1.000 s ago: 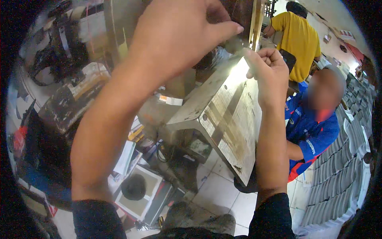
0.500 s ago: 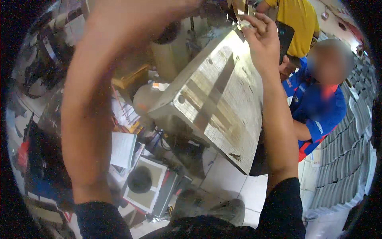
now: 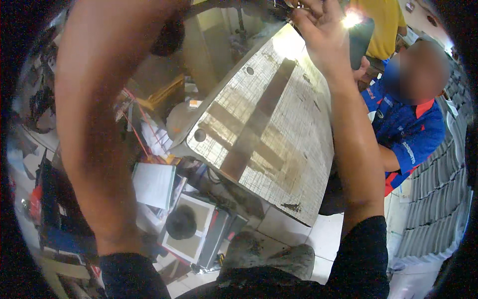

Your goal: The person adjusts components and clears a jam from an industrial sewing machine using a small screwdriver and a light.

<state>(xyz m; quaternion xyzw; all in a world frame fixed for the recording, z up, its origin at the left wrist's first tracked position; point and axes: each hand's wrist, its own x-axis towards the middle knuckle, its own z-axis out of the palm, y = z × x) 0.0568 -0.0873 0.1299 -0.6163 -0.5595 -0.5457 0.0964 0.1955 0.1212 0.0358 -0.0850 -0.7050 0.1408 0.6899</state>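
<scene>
A worn, whitish machine table (image 3: pixel 303 144) with a grid-like scratched surface, brown bands and two round holes slopes away before me. Over its far end, my right hand (image 3: pixel 321 27) reaches up with bent fingers beside small metal parts at the upper edge of the head view. The fingertips are partly cut off, and what they pinch is hidden. My left forearm (image 3: pixel 99 114) rises out of the picture at the top, so my left hand cannot be seen. A co-worker's hand (image 3: pixel 362 69) holds a dark phone (image 3: pixel 361 45) whose bright light (image 3: pixel 351 20) shines near my right hand.
Right of the table stands a person in a blue shirt (image 3: pixel 411 134), with another in yellow (image 3: pixel 386 30) behind. Grey stacked sheets (image 3: pixel 433 199) line the far right. At lower left are papers (image 3: pixel 154 184) and a framed panel (image 3: pixel 172 244) bearing a dark round object (image 3: pixel 180 222).
My view has shifted, and the machine table shows flatter and larger. My left forearm moved left, and my hands sit higher, the left now outside the picture. The phone's light now faces me.
</scene>
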